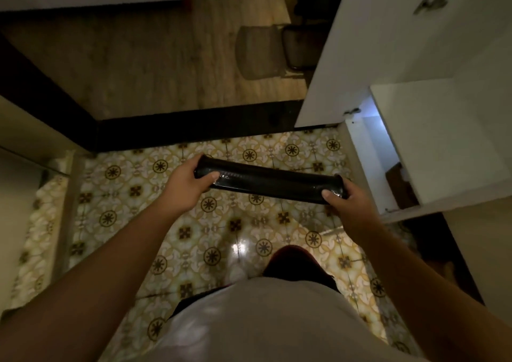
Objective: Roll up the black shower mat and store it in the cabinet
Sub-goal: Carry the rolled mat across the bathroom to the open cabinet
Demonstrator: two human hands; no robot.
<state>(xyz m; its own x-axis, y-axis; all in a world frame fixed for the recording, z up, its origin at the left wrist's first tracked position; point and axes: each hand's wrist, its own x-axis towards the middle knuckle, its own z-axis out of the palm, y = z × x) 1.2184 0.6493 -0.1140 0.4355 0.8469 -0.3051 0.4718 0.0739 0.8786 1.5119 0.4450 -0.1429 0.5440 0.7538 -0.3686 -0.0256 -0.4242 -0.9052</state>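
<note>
With the mat [270, 181] already rolled tight, the left hand [191, 180] and right hand [345, 199] each clamp one end, holding it level above the tiled floor [133, 195]; swinging it right, end-first, should clear the open cabinet [448, 140].

The cabinet [368, 165] stands open at the right, its door [346, 48] swung out over the floor [171, 195]. A dark box [399, 184] fills the back of the opening; the front is free. The rolled mat [268, 180], held level at both ends, has its right end just beside the opening. Open tiled floor lies below.
</note>
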